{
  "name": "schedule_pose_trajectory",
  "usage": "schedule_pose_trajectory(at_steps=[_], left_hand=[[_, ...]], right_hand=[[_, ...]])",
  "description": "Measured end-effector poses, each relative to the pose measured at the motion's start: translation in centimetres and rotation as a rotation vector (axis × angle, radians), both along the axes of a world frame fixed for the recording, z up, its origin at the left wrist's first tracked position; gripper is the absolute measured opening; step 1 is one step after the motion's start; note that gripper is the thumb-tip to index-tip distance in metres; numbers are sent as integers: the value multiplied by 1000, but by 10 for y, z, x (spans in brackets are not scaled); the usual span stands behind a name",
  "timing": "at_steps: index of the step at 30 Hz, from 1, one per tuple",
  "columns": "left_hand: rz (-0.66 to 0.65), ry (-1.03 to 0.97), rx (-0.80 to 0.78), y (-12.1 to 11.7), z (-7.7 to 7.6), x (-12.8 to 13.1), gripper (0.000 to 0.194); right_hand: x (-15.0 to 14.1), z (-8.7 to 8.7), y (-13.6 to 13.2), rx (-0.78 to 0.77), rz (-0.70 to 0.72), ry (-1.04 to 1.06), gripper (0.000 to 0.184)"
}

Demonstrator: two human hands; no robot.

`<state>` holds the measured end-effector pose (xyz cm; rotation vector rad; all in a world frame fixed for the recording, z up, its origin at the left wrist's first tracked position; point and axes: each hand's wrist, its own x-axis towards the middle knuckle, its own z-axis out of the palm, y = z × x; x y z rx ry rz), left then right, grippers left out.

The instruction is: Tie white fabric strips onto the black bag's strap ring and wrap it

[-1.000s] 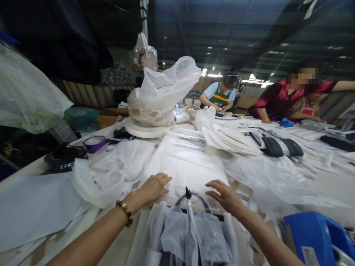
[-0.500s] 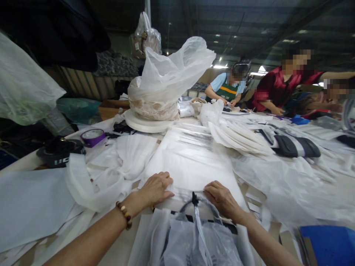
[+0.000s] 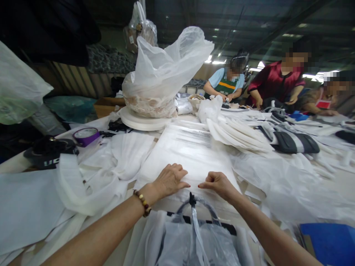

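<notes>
My left hand (image 3: 169,179) lies on the near edge of a stack of clear flat plastic bags (image 3: 191,151) with printed text, its fingers stretched forward and pressed down. My right hand (image 3: 217,183) is beside it, fingers curled in a pinch on the edge of the top bag. Just in front of me a black hanger hook (image 3: 194,201) sticks up from a plastic-wrapped dark garment (image 3: 194,240). A beaded bracelet (image 3: 142,202) is on my left wrist.
A big white plastic bag (image 3: 163,74) stands on a white roll at the back. A purple tape roll (image 3: 85,135), white fabric pieces (image 3: 111,166), stacked white pads (image 3: 238,135) and a blue box (image 3: 330,244) surround me. Three people work at the far right.
Both hands slid forward onto the stack of flat bags. My right hand went from spread fingers to a pinch on the bag's edge. The camera shifted slightly.
</notes>
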<state>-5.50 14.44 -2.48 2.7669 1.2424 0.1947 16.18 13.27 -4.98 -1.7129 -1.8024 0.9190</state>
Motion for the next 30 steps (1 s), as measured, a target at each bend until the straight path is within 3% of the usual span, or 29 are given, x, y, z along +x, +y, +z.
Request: schedule_pose_trajectory(at_steps=[7, 12, 18, 30], left_hand=[[-19, -8, 51, 10, -1, 10, 38], [16, 47, 70, 9, 0, 14, 28], [41, 83, 69, 3, 11, 7, 47], [-168, 123, 94, 7, 14, 30, 33]], right_hand=[[1, -1, 0, 90, 61, 12, 37], [-3, 3, -7, 319, 114, -122, 34], [0, 4, -13, 583, 242, -265, 33], [-2, 4, -9, 763, 304, -434, 30]])
